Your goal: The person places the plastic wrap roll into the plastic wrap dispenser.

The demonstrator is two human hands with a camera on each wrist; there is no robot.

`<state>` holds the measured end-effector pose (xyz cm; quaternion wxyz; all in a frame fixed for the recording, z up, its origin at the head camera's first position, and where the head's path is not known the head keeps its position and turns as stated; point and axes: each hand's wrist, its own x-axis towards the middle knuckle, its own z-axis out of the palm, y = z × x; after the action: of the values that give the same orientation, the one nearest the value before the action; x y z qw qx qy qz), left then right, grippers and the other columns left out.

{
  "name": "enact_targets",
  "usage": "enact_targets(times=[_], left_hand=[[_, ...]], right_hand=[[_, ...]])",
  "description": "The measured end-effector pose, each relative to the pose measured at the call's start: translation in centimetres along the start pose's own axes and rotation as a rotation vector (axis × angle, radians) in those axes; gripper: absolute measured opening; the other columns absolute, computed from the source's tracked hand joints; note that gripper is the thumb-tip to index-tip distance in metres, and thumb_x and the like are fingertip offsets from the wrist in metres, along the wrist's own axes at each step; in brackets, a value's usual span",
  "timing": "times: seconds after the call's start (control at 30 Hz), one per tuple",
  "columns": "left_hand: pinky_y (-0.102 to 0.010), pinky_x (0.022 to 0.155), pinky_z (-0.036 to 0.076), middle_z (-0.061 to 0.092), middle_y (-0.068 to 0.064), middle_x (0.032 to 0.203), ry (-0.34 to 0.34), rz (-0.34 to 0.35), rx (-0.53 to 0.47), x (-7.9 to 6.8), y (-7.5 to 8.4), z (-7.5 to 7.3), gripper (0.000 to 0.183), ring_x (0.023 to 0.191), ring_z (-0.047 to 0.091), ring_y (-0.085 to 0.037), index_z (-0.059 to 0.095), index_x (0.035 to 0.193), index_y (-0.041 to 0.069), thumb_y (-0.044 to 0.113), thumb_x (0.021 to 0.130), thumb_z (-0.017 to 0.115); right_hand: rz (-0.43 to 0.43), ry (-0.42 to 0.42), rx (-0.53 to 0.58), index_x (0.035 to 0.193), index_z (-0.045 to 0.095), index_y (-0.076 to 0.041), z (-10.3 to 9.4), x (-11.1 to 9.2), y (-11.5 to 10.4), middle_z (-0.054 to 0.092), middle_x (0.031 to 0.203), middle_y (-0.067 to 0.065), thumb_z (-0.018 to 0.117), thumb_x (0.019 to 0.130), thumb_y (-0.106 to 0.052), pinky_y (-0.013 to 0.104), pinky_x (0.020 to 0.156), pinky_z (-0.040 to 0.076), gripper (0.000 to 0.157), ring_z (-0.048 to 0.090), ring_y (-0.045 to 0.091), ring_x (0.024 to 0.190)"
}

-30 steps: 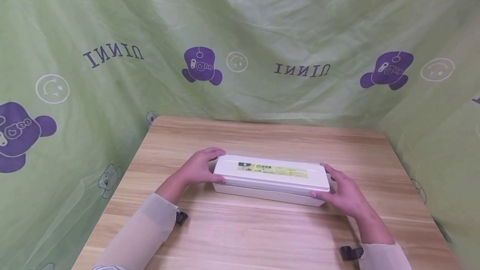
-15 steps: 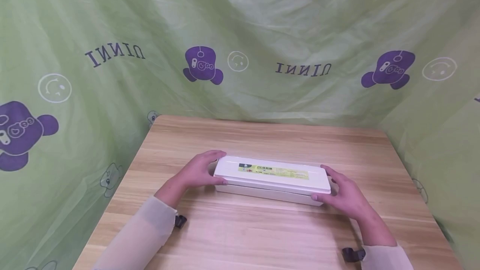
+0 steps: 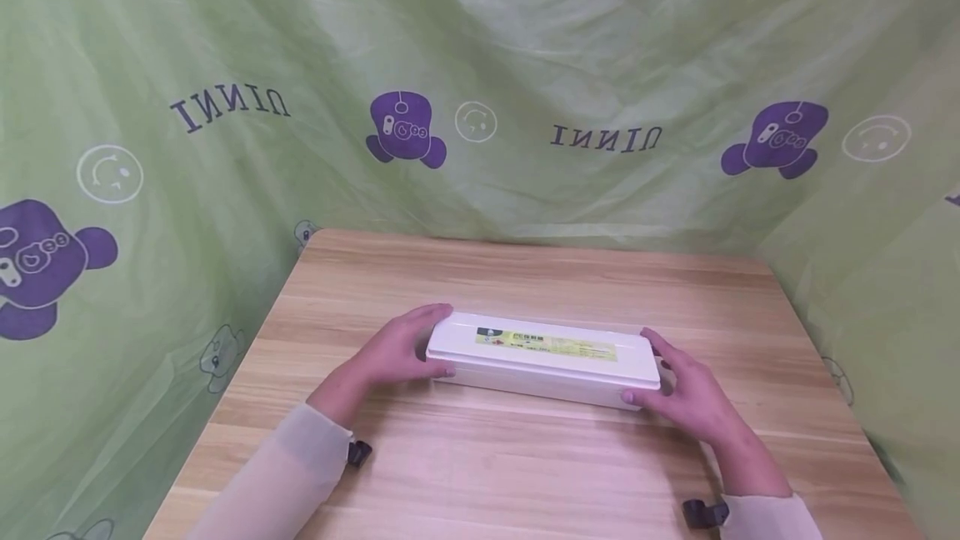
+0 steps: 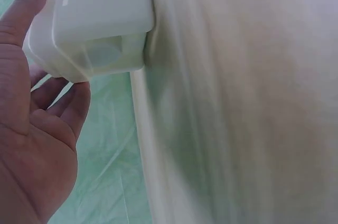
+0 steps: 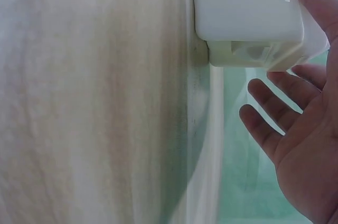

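Observation:
A long white plastic cling film box (image 3: 525, 384) lies across the middle of the table, its lid (image 3: 450, 332) on top. Across the lid runs a yellow-green label (image 3: 546, 343) with printed characters. My left hand (image 3: 397, 348) grips the left end, thumb on the front side and fingertips at the back edge. At the right end my right hand (image 3: 693, 394) holds on, thumb low at the front corner and forefinger at the back. The right wrist view shows the other fingers (image 5: 262, 131) of that hand spread off the box (image 5: 248, 7).
The wooden table (image 3: 480, 465) carries the box, with its back edge close to a green curtain (image 3: 495, 198) printed with purple figures. Curtain also hangs at both sides. A small black device (image 3: 705, 513) is strapped at the right wrist, another (image 3: 359, 452) at the left.
The gap along the front between lid and box has closed, and the lid sits flush. My left hand has dropped slightly; the right hand stays nearly in place.

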<state>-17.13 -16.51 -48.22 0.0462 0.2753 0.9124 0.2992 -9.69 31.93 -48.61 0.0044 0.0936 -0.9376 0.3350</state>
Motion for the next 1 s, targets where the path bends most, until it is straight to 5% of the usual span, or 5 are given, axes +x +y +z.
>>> enact_targets(times=[0.4,1.0], left_hand=[[-0.055,0.119,0.037,0.035,-0.003,0.167,0.056,0.057,-0.015,-0.9,-0.3,1.2,0.09,0.147,0.042,-0.033,0.047,0.158,0.029,0.046,0.08,0.089],[-0.055,0.114,0.043,0.041,-0.006,0.164,0.126,0.022,0.049,-1.3,0.4,1.8,0.086,0.14,0.05,-0.037,0.053,0.153,0.029,0.046,0.078,0.09]], right_hand=[[-0.117,0.035,-0.001,0.163,0.036,-0.021,0.9,-0.7,0.1,0.033,0.164,0.022,0.091,0.077,-0.045,0.077,0.11,0.031,0.104,0.037,0.056,0.142],[-0.15,0.094,-0.117,0.159,0.043,-0.019,1.3,-1.3,-0.9,0.038,0.16,0.027,0.089,0.082,-0.038,0.076,0.105,0.037,0.092,0.044,0.058,0.136]])
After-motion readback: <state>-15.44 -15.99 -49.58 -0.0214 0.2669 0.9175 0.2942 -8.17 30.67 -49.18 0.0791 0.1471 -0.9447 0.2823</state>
